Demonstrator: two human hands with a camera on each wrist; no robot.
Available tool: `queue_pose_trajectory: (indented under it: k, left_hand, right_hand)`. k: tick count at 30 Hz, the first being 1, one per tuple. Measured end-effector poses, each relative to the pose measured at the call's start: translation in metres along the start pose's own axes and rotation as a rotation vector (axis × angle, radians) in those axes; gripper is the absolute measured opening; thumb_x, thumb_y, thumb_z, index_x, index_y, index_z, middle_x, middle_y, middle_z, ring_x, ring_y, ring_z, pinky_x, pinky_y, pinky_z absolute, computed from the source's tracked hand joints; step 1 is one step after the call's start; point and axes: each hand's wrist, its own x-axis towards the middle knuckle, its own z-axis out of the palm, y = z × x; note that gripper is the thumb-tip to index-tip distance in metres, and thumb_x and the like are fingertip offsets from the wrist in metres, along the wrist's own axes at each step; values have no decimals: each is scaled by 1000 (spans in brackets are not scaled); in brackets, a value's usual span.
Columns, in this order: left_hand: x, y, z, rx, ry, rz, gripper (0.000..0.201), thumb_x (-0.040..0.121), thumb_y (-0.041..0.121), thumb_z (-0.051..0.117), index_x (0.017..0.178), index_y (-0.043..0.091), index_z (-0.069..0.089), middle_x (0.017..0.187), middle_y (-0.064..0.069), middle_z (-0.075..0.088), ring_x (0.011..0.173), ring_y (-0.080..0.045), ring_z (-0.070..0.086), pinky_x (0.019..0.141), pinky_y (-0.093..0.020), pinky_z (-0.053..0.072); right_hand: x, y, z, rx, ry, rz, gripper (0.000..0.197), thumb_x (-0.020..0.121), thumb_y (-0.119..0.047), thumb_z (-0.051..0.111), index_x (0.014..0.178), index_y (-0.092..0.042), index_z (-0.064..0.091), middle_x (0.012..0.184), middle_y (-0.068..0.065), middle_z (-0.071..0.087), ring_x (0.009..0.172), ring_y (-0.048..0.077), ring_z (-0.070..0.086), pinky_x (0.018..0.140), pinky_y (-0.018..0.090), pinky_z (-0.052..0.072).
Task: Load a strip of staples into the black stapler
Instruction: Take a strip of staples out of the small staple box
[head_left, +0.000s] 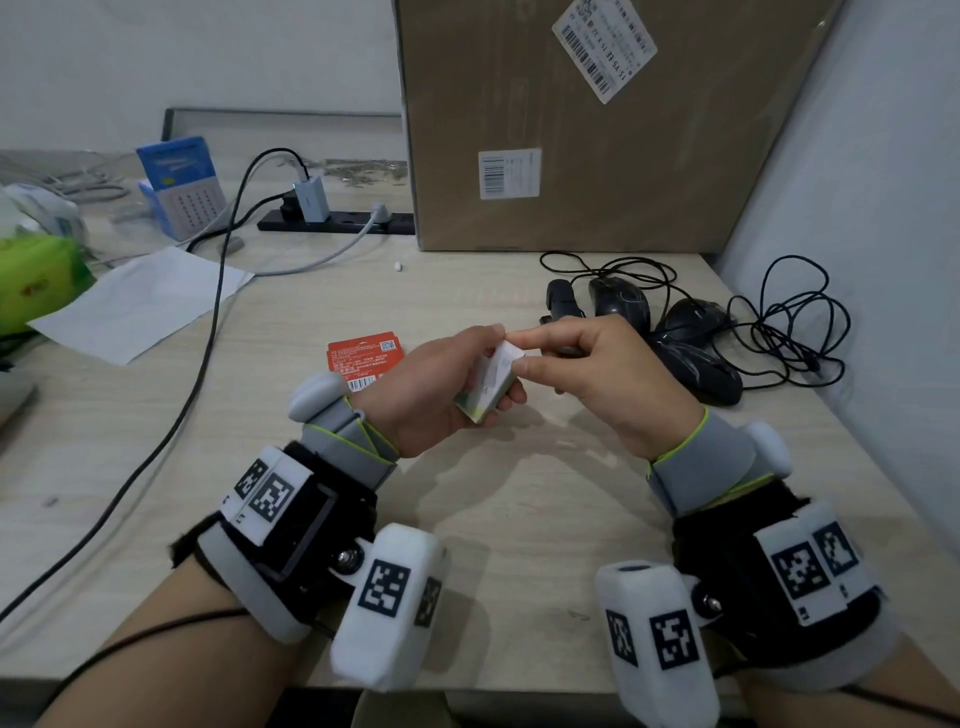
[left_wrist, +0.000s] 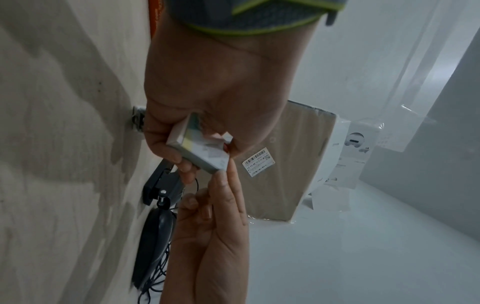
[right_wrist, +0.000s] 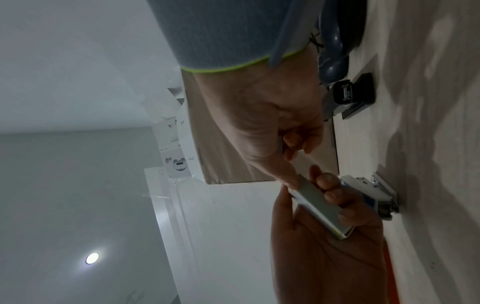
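Staple box (head_left: 491, 382), a small pale carton presumably holding the strips, is held above the counter (head_left: 467, 519) near the middle of the scene, tilted with its far end raised. Left hand (head_left: 436, 395) curls round the box, thumb on one broad face and fingers on the other, as the left wrist view confirms. Right hand (head_left: 597, 369) meets the box's far end: its forefinger and thumb pinch at the end flap, the remaining fingers curled loosely; whether the flap is already lifted cannot be told. No staple strip shows in any view. Black stapler (right_wrist: 350, 94) lies on the counter beyond the right hand, just beside two black mice (head_left: 670, 327) with tangled cords, and is touched by neither hand; the right wrist view suggests its top is raised, though this is uncertain. Judged step: opening the box to reach a strip, an early stage of the task. The next move calls for freeing the flap, drawing out one strip without breaking it, and then turning to the stapler. A red packet (head_left: 366, 358) lies to the left of the hands, and a large cardboard carton (head_left: 571, 130) stands at the far side.
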Motion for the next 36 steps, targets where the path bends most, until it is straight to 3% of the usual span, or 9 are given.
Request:
queue_pose_trajectory:
  k: [5,10,15,19,23,25,29,33,36]
  left_hand:
    - [2,-1,-1,-37,1,-10,32,92,30,36,87,8,58,72,-12,59,59,-18,53,53,-26,43]
    - [2,0,-1,-103,-17,-26,31,87,26,34,89,4,56,69,-13,58,54,-18,53,56,-29,41]
    - [2,0,0,-101,-5,-11,33,93,29,34,99,6,58,75,-12,61,63,-17,57,55,-26,45]
    - [1,-2,1,-89,-56,-7,36,97,36,35,102,11,60,80,-9,65,70,-15,61,57,-25,46]
    - [0,-1,2,-76,-140,31,28,96,23,39,113,9,57,85,-6,64,74,-13,62,58,-21,49]
    - [-1,1,0,-83,-180,53,25,96,19,40,111,8,56,82,-5,65,71,-11,61,57,-20,49]
    - [-3,6,-8,-88,-272,69,20,91,18,45,101,5,55,77,-4,63,63,-11,56,51,-18,46]
    - [-5,8,-11,-100,-348,82,20,84,18,46,98,6,54,77,-6,61,58,-12,53,47,-19,41]
    - [-6,8,-11,-112,-357,103,20,84,18,45,97,7,57,77,-7,61,56,-12,52,47,-20,38]
  right_hand:
    - [2,1,0,4,41,-4,23,77,-8,73,99,-11,75,73,-1,53,62,4,46,59,9,38]
    - [0,-1,1,12,14,-33,23,78,-8,72,100,-11,75,92,31,58,68,7,48,59,10,39]
    - [1,-1,1,-7,63,-32,22,79,-6,70,101,-7,74,78,3,57,58,-5,54,58,7,40]
    - [1,1,-1,4,72,-12,22,81,-2,68,102,-2,73,72,-5,58,57,-9,57,55,6,41]
    - [1,1,-7,45,49,56,19,83,-7,67,101,-9,74,55,-17,63,51,-7,54,54,11,39]
    - [1,1,-11,84,17,65,21,83,-10,67,103,-12,74,57,-14,61,53,-4,52,57,16,38]
    - [1,0,-15,116,-137,46,23,85,-16,65,106,-24,71,84,10,50,66,3,46,59,13,39]
    - [0,-4,-18,192,-193,26,23,79,-20,69,100,-26,74,80,24,43,68,14,37,58,15,37]
    - [1,-4,-19,292,-204,58,25,74,-20,74,98,-23,75,90,15,40,67,11,37,58,15,36]
